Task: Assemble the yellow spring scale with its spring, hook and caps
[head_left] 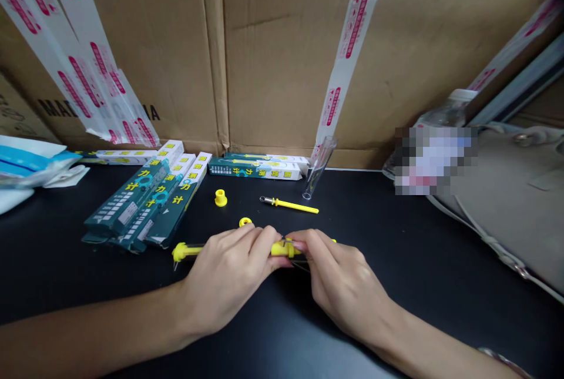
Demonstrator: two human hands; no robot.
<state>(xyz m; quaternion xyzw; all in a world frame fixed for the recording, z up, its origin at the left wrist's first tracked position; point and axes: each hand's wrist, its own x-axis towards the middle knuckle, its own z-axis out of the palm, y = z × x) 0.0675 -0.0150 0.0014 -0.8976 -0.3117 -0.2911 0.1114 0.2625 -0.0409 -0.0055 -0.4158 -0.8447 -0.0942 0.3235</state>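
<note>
My left hand (229,273) is wrapped round a tubular spring scale (192,251) with a yellow cap and a small metal hook at its left end. My right hand (337,282) pinches the yellow fitting (282,248) at the scale's other end, where the fingertips of both hands meet. A thin wire-like piece shows under the right fingers; the fingers partly hide the joint. Just beyond the hands lie a yellow ring (245,222), a yellow flanged cap (221,197) and a yellow rod with a metal spring end (296,205). A clear tube (319,167) leans against the boxes behind.
Several green and white spring scale boxes (145,200) lie at the left, with more boxes (255,167) along the back. Large cardboard cartons (282,56) wall off the far side. A plastic bottle (445,114) and a grey bag (515,191) stand at the right, plastic packaging (39,164) at the left.
</note>
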